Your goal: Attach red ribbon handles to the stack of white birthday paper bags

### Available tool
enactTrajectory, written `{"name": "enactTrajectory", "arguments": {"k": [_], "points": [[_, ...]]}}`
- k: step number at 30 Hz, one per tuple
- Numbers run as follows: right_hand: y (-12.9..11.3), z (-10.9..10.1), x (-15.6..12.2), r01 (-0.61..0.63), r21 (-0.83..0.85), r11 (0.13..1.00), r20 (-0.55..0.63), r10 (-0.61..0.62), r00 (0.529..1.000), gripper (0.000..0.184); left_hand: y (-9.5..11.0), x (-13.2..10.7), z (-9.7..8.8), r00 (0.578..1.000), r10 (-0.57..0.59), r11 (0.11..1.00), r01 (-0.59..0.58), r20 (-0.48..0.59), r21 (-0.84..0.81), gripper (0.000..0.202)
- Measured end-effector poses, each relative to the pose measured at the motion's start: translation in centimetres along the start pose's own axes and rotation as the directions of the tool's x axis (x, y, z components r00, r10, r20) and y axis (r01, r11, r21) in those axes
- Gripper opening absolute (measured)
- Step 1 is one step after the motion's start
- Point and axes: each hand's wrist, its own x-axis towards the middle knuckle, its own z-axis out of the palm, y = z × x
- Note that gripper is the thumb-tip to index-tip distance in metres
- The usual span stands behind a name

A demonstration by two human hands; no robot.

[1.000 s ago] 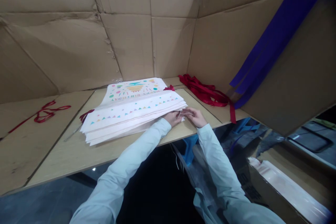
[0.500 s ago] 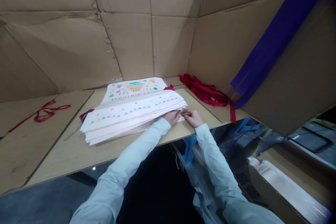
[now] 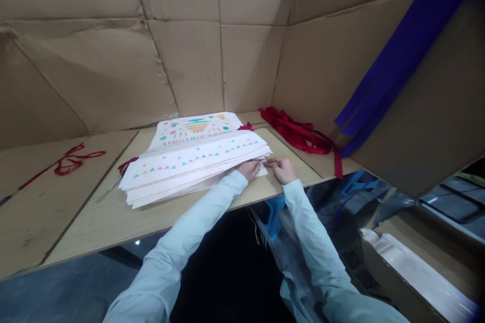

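Note:
A thick stack of flat white paper bags (image 3: 193, 161) printed with coloured triangles and a birthday design lies on the wooden table (image 3: 94, 222). My left hand (image 3: 249, 169) rests against the stack's near right corner, fingers curled on the lowest sheets. My right hand (image 3: 282, 169) sits just to the right of it, fingers pinched at the same corner edge. Both arms wear pale blue sleeves. Red ribbon ends (image 3: 245, 126) poke out from under the stack.
A heap of red ribbons (image 3: 299, 133) lies at the back right of the table, a single looped red ribbon (image 3: 70, 161) at the left. Cardboard walls (image 3: 189, 50) enclose the table. A carton of white bags (image 3: 413, 272) stands low right. Blue tape (image 3: 394, 60) crosses the right wall.
Both hands stay at the stack's corner; the right hand's fingers have drawn in closer to the edge. The view has shifted slightly.

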Motion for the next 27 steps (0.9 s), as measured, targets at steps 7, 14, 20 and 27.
{"name": "enactTrajectory", "arguments": {"k": [7, 14, 20, 27], "points": [[-0.2, -0.2, 0.0, 0.081, 0.041, 0.996, 0.126, -0.085, 0.988, 0.033, 0.1, -0.1, 0.0, 1.0, 0.014, 0.999, -0.014, -0.008, -0.029, 0.031], [0.9, 0.5, 0.2, 0.091, 0.242, 0.966, 0.091, -0.116, 0.989, 0.038, 0.1, -0.2, 0.0, 1.0, -0.005, 0.998, 0.006, 0.013, -0.067, 0.024], [1.7, 0.8, 0.4, 0.082, 0.27, 0.959, -0.039, -0.074, 0.996, 0.037, 0.7, -0.4, -0.2, 0.996, -0.078, 0.993, 0.073, -0.049, -0.096, 0.038], [1.9, 0.9, 0.6, -0.01, 0.21, 0.978, -0.126, 0.037, 0.991, 0.032, 1.0, -0.6, -1.3, 0.995, -0.06, 0.992, 0.051, -0.076, -0.113, 0.046]]}}
